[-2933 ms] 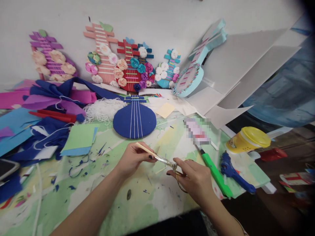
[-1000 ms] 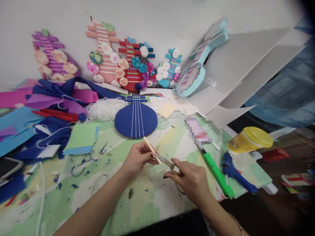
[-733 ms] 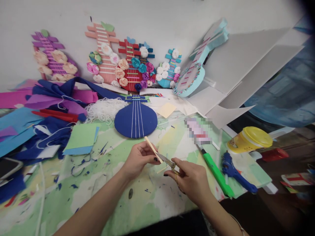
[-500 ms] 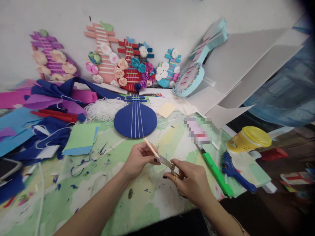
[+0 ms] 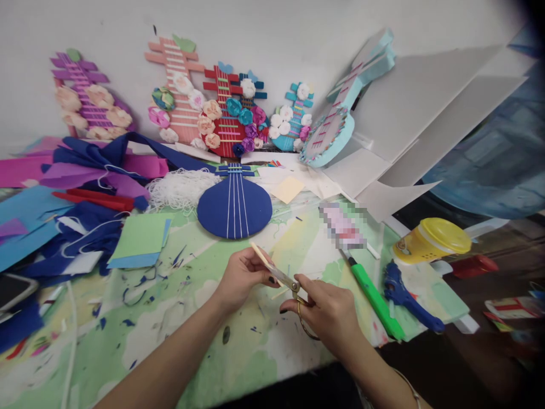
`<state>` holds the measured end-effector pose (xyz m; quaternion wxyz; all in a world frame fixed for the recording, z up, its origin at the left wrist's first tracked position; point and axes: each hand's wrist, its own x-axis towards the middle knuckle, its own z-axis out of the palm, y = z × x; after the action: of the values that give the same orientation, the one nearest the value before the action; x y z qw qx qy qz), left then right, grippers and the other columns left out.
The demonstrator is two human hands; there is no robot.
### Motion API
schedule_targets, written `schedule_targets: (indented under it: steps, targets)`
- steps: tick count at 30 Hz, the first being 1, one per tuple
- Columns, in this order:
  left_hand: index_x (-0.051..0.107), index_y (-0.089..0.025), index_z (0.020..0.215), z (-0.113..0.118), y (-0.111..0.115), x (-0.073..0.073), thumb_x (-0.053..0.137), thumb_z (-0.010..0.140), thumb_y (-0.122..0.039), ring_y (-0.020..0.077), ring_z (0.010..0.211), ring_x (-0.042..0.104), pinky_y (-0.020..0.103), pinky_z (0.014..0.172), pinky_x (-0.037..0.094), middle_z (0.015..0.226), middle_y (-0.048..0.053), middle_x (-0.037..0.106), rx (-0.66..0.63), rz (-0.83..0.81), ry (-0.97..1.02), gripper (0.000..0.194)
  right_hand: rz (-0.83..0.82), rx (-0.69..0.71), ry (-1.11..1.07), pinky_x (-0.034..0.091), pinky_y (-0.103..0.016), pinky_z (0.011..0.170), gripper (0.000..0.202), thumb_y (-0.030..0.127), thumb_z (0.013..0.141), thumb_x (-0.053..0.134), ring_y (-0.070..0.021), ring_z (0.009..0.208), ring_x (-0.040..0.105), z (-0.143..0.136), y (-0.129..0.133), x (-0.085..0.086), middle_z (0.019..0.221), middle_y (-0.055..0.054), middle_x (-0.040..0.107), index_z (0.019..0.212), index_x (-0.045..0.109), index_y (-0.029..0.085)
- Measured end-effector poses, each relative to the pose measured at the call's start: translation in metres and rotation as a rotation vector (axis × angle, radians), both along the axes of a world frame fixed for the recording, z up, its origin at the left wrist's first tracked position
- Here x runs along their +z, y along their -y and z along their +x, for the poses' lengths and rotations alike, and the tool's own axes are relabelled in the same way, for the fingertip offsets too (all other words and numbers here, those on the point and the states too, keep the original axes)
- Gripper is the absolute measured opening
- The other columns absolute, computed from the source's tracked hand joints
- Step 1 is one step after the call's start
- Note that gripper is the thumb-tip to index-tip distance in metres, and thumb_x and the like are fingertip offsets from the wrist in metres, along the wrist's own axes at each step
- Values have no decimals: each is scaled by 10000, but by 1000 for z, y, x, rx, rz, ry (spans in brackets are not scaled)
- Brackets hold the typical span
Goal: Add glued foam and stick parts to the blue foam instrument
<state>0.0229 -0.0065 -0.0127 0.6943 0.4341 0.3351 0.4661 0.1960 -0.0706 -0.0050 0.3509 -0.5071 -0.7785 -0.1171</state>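
Observation:
Between its fingertips my left hand (image 5: pixel 242 278) pinches a narrow pale yellow strip (image 5: pixel 258 250). My right hand (image 5: pixel 330 309) is closed around the handles of a pair of scissors (image 5: pixel 294 286), whose blades point up and left and lie along the strip at my left fingers. Whether the blades are parted is hard to make out. Beyond my hands a dark blue lute-shaped craft piece (image 5: pixel 217 210) lies flat, with several white strings down its middle and short coloured bars across its neck.
Blue scraps litter the table (image 5: pixel 170 352). Green paper squares (image 5: pixel 142 236) and tangled white string (image 5: pixel 181 190) lie left. To the right are a green cutter (image 5: pixel 374 298), a blue glue gun (image 5: pixel 402 295) and a yellow-lidded tub (image 5: pixel 430 241). Flower-decorated instruments (image 5: pixel 183 91) lean on the wall.
The scissors and my right hand have shifted slightly left and up, so the blades reach further along the strip. My left hand has barely moved.

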Motion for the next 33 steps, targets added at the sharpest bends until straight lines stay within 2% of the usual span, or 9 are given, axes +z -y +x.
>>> schedule_targets:
  steps: [20, 28, 33]
  targets:
    - [568, -114, 677, 3, 2, 6, 718, 550, -25, 132, 556, 644, 249, 531, 569, 610, -8, 673, -44, -27, 37, 216, 16, -55, 71, 329, -227, 446, 512, 563, 807, 520, -99, 434, 534, -3, -1, -4, 504, -16, 606, 912, 684, 90]
    - [542, -117, 694, 2, 1, 4, 730, 549, -29, 137, 565, 653, 250, 533, 571, 608, -9, 676, -33, -36, 43, 253, 49, -61, 80, 322, -235, 447, 499, 573, 813, 500, -105, 461, 575, -3, -2, -2, 506, -11, 625, 892, 668, 110]
    - [550, -115, 704, 2, 1, 4, 736, 568, -45, 138, 575, 657, 251, 546, 574, 623, -3, 680, -48, -13, 43, 241, 51, -72, 88, 323, -231, 447, 490, 562, 814, 513, -100, 444, 546, -5, -3, -2, 498, -9, 608, 903, 667, 106]
